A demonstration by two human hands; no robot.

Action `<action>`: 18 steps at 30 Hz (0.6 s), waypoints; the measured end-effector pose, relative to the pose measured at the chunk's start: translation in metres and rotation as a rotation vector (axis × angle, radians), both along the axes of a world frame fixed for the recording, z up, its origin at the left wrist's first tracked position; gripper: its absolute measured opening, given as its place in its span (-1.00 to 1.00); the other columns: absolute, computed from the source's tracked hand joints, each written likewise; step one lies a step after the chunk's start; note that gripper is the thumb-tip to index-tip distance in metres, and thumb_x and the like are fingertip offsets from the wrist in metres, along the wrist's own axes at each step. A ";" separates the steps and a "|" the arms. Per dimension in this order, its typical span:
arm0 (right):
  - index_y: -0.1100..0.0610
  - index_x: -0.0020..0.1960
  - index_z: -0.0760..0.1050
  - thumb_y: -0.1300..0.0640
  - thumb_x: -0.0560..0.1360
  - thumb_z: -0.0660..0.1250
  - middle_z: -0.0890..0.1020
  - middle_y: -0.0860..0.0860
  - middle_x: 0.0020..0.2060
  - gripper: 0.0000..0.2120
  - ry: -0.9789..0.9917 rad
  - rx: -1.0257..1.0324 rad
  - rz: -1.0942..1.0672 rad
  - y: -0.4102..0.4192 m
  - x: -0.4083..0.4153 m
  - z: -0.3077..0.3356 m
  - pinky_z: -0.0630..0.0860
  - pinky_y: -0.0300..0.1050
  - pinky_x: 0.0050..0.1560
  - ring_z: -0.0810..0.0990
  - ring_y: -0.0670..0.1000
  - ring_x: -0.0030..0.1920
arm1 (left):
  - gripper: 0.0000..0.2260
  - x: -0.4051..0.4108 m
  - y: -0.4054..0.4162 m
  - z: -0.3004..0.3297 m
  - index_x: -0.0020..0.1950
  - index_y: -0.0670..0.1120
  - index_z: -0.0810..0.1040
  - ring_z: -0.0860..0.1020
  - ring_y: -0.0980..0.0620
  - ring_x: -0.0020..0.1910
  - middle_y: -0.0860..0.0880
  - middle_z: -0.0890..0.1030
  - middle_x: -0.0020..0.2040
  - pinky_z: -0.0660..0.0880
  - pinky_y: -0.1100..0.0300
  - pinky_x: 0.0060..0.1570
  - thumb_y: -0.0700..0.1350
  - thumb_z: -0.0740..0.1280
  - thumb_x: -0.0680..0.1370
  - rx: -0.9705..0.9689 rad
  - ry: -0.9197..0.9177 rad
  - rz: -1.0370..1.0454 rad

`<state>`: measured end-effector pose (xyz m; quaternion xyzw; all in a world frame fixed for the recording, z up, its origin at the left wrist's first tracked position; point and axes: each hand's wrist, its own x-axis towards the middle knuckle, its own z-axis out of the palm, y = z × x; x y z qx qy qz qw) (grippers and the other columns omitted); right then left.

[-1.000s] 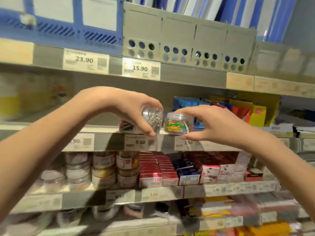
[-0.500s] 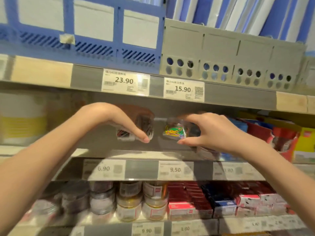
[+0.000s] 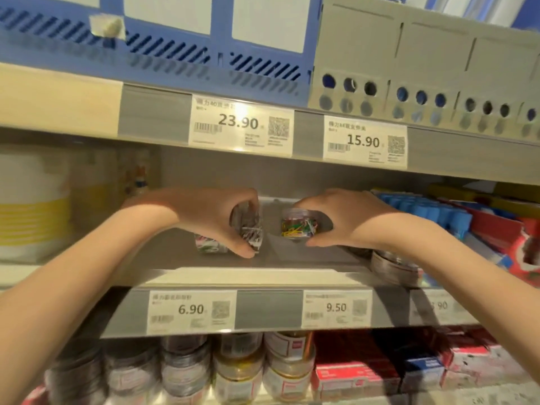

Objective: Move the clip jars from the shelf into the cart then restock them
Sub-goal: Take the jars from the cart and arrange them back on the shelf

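My left hand (image 3: pixel 216 214) grips a clear jar of silver clips (image 3: pixel 249 229), tilted, just above the grey middle shelf (image 3: pixel 163 255). A second jar of coloured clips (image 3: pixel 209 244) sits under my left palm, partly hidden. My right hand (image 3: pixel 347 220) holds a clear jar of coloured paper clips (image 3: pixel 298 225) from above, low over the same shelf. Both hands reach deep into the shelf bay, about a jar's width apart.
Flat round tins (image 3: pixel 394 267) lie under my right wrist. Blue boxes (image 3: pixel 432 211) and red packs (image 3: pixel 502 229) fill the shelf's right side, a white and yellow tub (image 3: pixel 32 209) its left. Jars (image 3: pixel 239 366) and staple boxes (image 3: pixel 356 372) crowd the shelf below. File boxes (image 3: pixel 409 54) stand above.
Both hands have carried their jars from the shelf's front edge inward and down toward the shelf surface. The view has tilted up and closer.
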<state>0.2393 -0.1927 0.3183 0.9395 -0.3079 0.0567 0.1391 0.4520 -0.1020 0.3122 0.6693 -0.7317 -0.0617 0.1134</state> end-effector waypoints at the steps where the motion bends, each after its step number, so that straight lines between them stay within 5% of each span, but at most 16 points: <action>1: -0.14 0.44 0.22 -0.17 0.49 0.30 0.45 -0.08 0.27 -0.43 0.000 -0.003 0.012 -0.004 0.001 -0.001 0.38 -0.09 0.14 0.42 -0.01 0.24 | -0.51 0.000 -0.001 -0.002 0.11 0.21 0.33 0.51 0.18 -0.12 0.19 0.52 -0.08 0.43 0.23 -0.17 0.19 0.50 0.32 -0.004 -0.003 0.001; 4: -0.15 0.43 0.24 -0.18 0.49 0.30 0.46 -0.08 0.28 -0.45 0.011 -0.009 0.050 -0.014 0.005 -0.004 0.38 -0.04 0.19 0.41 -0.01 0.27 | -0.55 0.001 -0.003 -0.005 0.02 0.31 0.31 0.51 0.19 -0.06 0.23 0.51 -0.03 0.46 0.20 -0.05 0.23 0.50 0.29 -0.001 0.017 -0.003; 8: -0.13 0.44 0.25 -0.17 0.48 0.32 0.46 -0.10 0.33 -0.43 0.003 -0.025 0.095 -0.024 0.013 -0.007 0.38 0.04 0.25 0.41 0.00 0.30 | -0.49 0.005 -0.004 -0.006 0.16 0.29 0.34 0.52 0.22 0.01 0.27 0.53 0.03 0.47 0.13 0.11 0.25 0.49 0.30 0.005 0.046 0.009; 18: -0.11 0.44 0.26 -0.10 0.42 0.41 0.43 -0.11 0.34 -0.36 -0.013 -0.019 0.199 -0.040 0.021 -0.010 0.35 -0.12 0.13 0.38 -0.04 0.30 | -0.40 0.003 -0.004 -0.010 0.17 0.41 0.29 0.48 0.33 0.07 0.39 0.49 0.08 0.45 0.19 0.16 0.40 0.40 0.18 -0.025 0.050 -0.004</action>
